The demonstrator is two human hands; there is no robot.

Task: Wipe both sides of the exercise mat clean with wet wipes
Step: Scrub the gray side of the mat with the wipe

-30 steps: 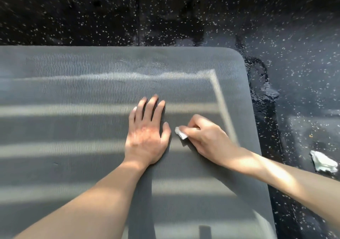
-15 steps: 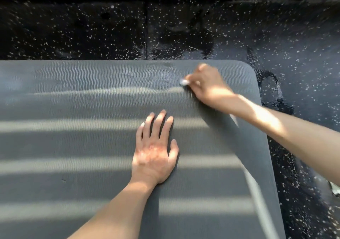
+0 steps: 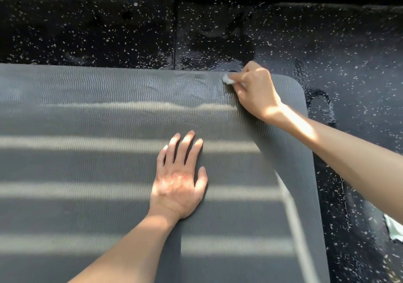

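Hard sunlight is falling in stripes across the mat (image 3: pixel 87 112), catching the back of the left hand (image 3: pixel 177 184) and the wrist behind the right hand (image 3: pixel 254 91). The wet wipe (image 3: pixel 227 79) in that hand is glaring almost white. The left forearm is casting a dark shadow to its right. The floor (image 3: pixel 109 32) beyond both hands is sitting dim but glinting. Everything nearer than the left hand is smearing with blur.

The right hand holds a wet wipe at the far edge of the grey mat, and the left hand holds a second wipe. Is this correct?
No. The head view shows the left hand lying flat on the mat, holding nothing. The right hand does hold the wet wipe at the far edge.
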